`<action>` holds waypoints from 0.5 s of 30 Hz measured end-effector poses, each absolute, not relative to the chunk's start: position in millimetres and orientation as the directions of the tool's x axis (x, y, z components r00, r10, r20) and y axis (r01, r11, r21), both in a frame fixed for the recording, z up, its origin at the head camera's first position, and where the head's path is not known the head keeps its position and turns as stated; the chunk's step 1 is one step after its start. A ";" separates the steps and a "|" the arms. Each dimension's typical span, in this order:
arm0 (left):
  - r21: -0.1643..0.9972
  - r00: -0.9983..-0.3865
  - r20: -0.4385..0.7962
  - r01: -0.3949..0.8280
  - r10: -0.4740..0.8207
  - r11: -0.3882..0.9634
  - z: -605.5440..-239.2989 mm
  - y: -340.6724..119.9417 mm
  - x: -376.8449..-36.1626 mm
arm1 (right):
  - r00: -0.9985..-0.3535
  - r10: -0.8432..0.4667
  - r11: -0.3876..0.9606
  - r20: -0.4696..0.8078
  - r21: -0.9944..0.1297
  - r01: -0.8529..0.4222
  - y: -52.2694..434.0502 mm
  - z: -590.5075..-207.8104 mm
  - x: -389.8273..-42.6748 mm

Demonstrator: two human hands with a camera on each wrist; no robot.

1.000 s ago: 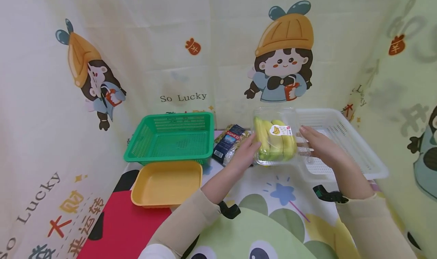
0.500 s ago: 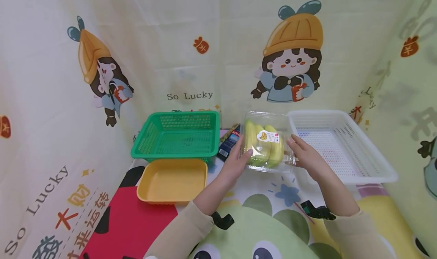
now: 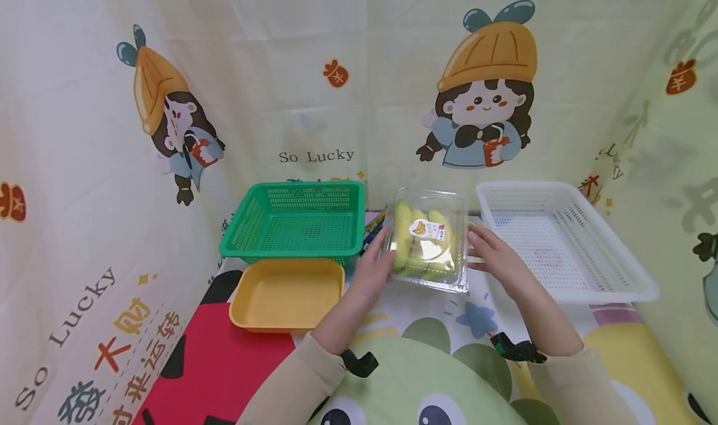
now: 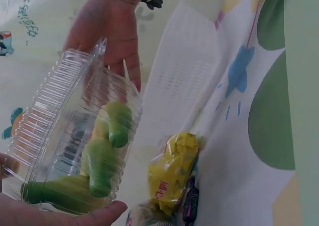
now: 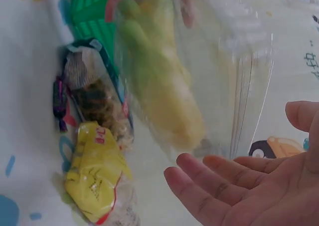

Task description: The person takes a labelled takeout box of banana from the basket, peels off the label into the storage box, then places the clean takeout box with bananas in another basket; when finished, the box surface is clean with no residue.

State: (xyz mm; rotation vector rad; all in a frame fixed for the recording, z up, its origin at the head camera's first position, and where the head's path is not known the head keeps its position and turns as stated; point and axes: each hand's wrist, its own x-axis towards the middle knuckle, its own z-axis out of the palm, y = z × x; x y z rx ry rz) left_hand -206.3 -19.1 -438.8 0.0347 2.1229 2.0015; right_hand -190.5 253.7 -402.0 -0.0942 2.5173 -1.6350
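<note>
- The left hand (image 3: pixel 371 268) is gripping the left side of a clear plastic box (image 3: pixel 461 250), its thumb lying over the front.
- The right hand (image 3: pixel 499 260) is holding its fingers loosely spread at the box's right side; whether they are touching it is looking unclear.
- Between both hands, the box is tilting above the tabletop (image 3: pixel 443 369), with bananas (image 3: pixel 402 229) lying inside.
- A yellow tray (image 3: pixel 287 303) is sitting left of the left hand.
- Beyond the hands, a yellow packet (image 5: pixel 94 176) is lying near a purple wrapper (image 5: pixel 60 104).
- Farther left of the left hand, a green basket (image 3: pixel 303 229) is standing; a white basket (image 3: pixel 544 250) is standing right of the right hand.
</note>
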 end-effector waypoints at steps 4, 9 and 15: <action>0.984 -0.975 -0.156 -0.141 0.155 0.107 -441.1 -25.9 -209.2 | -0.989 -0.127 0.411 -0.072 -0.912 0.014 264.5 -402.5 -205.0; 0.983 -0.967 -0.166 -0.146 0.194 0.114 -440.1 -34.2 -210.3 | -0.985 -0.156 0.394 -0.071 -0.919 0.004 279.5 -400.2 -229.3; 0.977 -0.941 -0.208 -0.191 0.265 0.090 -438.5 -42.8 -210.2 | -0.956 -0.280 0.411 -0.090 -0.911 -0.035 289.7 -399.0 -252.7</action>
